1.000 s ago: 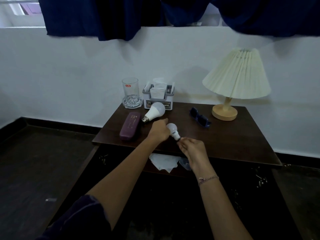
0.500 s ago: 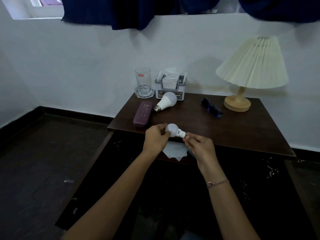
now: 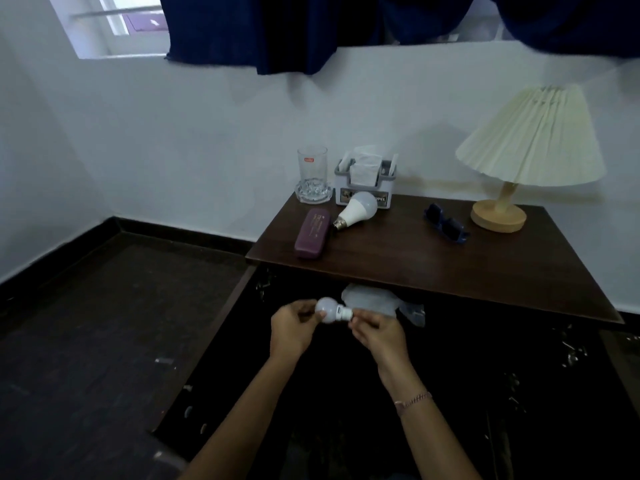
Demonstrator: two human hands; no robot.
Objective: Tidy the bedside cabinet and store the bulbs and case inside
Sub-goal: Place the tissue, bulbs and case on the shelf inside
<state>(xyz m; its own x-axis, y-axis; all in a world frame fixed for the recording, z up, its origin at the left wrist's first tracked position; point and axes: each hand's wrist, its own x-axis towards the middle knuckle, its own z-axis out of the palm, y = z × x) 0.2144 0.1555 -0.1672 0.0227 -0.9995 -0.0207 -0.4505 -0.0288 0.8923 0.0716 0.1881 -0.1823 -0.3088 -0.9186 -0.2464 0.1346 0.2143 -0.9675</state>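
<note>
Back come both hands, and the small bulb (image 3: 327, 308) comes with them. A second ago it was up over the desk (image 3: 433, 268); now it hangs in front of the desk's front edge, over the dark open space beneath.

The left hand (image 3: 291, 329) has its fingers curled round the white globe. The right hand (image 3: 379, 332) pinches the metal base with its fingertips, a thin bracelet (image 3: 414, 399) on that wrist. Between them the bulb lies roughly level, globe to the left, base to the right. Just behind the hands, under the desk edge, sits a crumpled white sheet (image 3: 370, 301).

Up on the desk nothing else has shifted. The large bulb (image 3: 358, 211) lies on its side, its base pointing at the purple case (image 3: 311, 233), which lies just beside it near the left edge. Against the wall a clear glass (image 3: 311, 168) stands on a cut-glass dish (image 3: 313, 195), and the grey tissue holder (image 3: 363, 183) stands right behind the large bulb. Over on the right, dark blue sunglasses (image 3: 445, 226) lie near the wooden foot of the lamp (image 3: 526, 147), with its pleated cream shade. A dark blue curtain (image 3: 277, 29) hangs above it all.
</note>
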